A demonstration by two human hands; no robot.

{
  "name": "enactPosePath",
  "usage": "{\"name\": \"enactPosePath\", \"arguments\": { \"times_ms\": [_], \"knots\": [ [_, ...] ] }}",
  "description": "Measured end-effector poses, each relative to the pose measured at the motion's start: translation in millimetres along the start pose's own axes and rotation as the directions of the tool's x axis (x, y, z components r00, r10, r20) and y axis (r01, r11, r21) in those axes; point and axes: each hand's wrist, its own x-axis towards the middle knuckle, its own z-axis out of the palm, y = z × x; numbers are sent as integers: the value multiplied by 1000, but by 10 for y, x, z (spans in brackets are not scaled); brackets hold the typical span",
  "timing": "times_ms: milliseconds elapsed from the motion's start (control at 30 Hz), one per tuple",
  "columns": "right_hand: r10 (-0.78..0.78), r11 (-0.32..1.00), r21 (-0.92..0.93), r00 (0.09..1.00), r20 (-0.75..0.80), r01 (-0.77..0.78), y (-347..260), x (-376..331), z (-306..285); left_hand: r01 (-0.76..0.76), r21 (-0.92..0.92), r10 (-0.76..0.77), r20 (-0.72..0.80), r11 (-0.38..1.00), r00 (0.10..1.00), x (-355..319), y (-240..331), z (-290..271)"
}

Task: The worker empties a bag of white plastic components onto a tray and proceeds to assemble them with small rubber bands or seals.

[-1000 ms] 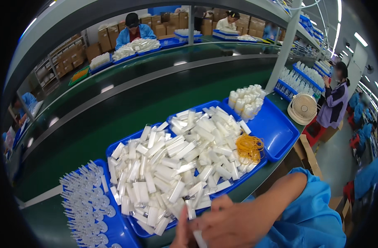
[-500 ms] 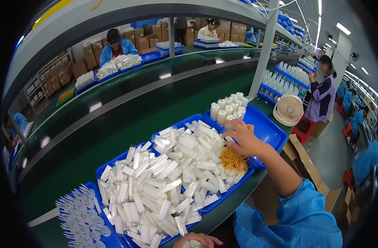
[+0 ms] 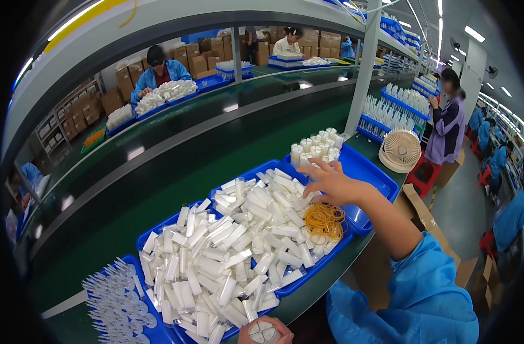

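Fingers of the right hand (image 3: 331, 182) spread wide, empty, over the white tubes (image 3: 239, 252) heaped in the blue tray (image 3: 159, 226), just above the rubber bands (image 3: 324, 221). The left hand (image 3: 265, 331) grips a tube bundle (image 3: 263, 332). A careless grab could probably knock tubes off the pile.

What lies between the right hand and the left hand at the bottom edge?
In the head view, between the right hand and the left hand lie a yellow rubber-band pile and heaped white tubes in blue trays.
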Motion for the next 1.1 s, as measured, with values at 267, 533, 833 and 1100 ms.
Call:
{"name": "enactPosePath", "arguments": {
  "times_ms": [267,533,833,1100],
  "knots": [
    [28,994,105,995,-94,-18,-32,71,-166,-173,-8,173,-35,985,984,30,59,47],
    [-212,802,467,908,-361,373,-969,115,-420,-256,-156,208,-272,954,940,46,134,68],
    [-381,-398,893,923,46,-209,-1718,-31,70,-116,-710,347,190,695,918,-12,350,-21],
    [-740,349,813,670,-67,466,-2091,-300,-337,-207,446,404,-409,871,818,-29,402,-1]
  ]
}}
